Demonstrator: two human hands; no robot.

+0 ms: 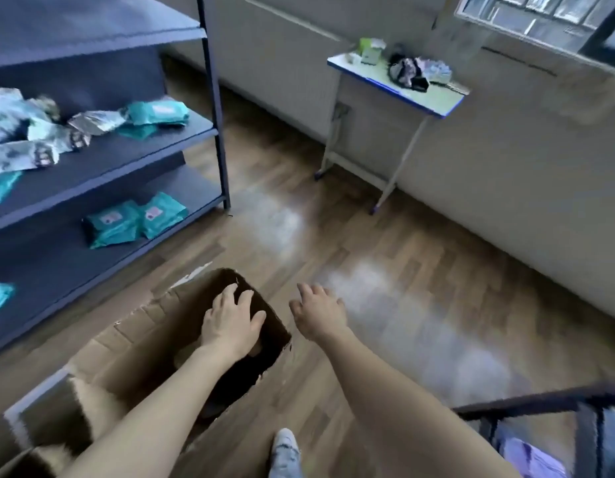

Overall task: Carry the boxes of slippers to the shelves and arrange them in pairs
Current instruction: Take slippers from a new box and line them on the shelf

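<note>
An open brown cardboard box [137, 343] stands on the wooden floor in front of me, its inside dark. My left hand [230, 322] hovers over the box opening with fingers spread and holds nothing. My right hand [318, 313] is just right of the box over the floor, fingers relaxed and empty. The dark blue shelves [102, 157] on the left carry teal packets [157, 112] and silver-white packets [40, 132] on the middle level. Two teal packets [135, 219] lie side by side on a lower level.
A small blue-edged desk [395, 81] with clutter stands by the far wall. A dark metal frame [547, 401] is at the lower right. One of my shoes [285, 450] shows at the bottom. Bare floor lies between the shelves and the desk.
</note>
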